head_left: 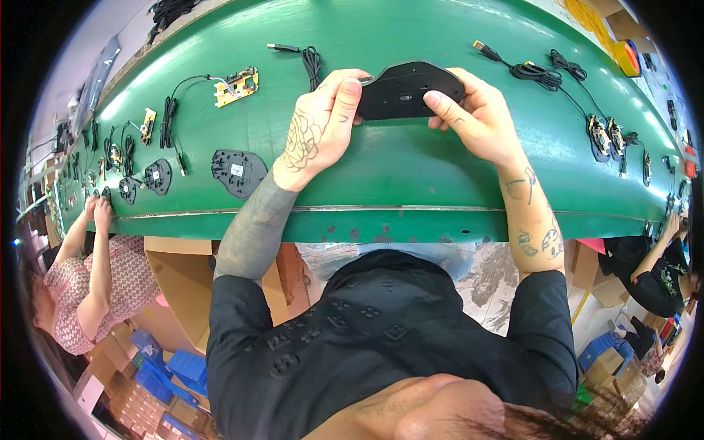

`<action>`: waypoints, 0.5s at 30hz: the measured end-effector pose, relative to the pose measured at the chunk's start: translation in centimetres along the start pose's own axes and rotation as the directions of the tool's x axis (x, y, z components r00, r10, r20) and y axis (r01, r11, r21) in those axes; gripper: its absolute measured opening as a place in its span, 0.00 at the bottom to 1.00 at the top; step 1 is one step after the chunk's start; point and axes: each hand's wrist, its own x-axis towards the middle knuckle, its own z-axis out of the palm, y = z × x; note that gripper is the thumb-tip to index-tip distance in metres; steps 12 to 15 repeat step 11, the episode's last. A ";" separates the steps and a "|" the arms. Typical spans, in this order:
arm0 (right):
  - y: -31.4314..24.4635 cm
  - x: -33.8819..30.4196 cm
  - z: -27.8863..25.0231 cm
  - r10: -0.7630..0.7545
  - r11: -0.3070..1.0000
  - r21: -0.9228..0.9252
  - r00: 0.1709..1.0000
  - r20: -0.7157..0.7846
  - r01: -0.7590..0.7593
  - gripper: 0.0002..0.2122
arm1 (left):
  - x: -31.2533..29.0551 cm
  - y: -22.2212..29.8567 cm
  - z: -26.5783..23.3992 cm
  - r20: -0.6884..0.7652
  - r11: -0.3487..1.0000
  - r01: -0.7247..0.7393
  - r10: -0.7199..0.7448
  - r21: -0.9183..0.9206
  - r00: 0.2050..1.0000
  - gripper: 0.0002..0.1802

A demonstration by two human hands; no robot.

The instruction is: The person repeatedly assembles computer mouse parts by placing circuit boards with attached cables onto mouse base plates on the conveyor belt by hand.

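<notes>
Above the green work surface I hold a black plastic mouse base (396, 104), its flat face with several small holes and an oval opening turned toward me. My left hand (326, 121) grips its left end, thumb at the near side and fingers behind. My right hand (475, 116) closes on the right end, thumb pressed on the face. A black USB cable (312, 64) lies coiled just behind my left hand. Another black mouse base (239, 173) rests on the surface left of my left forearm, inner side up.
The green conveyor table (411, 176) spans the view. A circuit board (237, 86) with its cable lies at left; cables (535, 73) and mouse bases with boards (600, 138) lie at right. Co-workers' hands (99, 209) work at far left. A cardboard box (176, 282) stands below the edge.
</notes>
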 end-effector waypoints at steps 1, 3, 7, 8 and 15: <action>0.0 0.0 0.1 0.029 0.999 0.033 1.000 0.012 -0.029 0.13 | 0.0 0.0 0.0 -0.007 0.999 0.009 -0.009 -0.038 1.000 0.22; 0.0 0.1 0.1 0.057 0.996 0.065 0.998 0.021 -0.059 0.13 | -0.1 0.1 0.0 -0.012 0.997 0.017 -0.018 -0.078 1.000 0.22; 0.0 0.3 -0.1 0.141 0.964 0.212 0.985 0.097 -0.158 0.14 | -0.2 0.4 -0.8 0.097 0.978 0.135 -0.121 -0.158 0.988 0.21; -0.1 0.4 -0.1 0.171 0.938 0.283 0.977 0.126 -0.201 0.14 | -0.2 0.5 -1.1 0.143 0.964 0.196 -0.171 -0.181 0.975 0.21; -0.2 0.5 0.2 0.192 0.923 0.312 0.972 0.139 -0.227 0.14 | -0.3 0.5 -1.6 0.176 0.946 0.248 -0.213 -0.208 0.961 0.20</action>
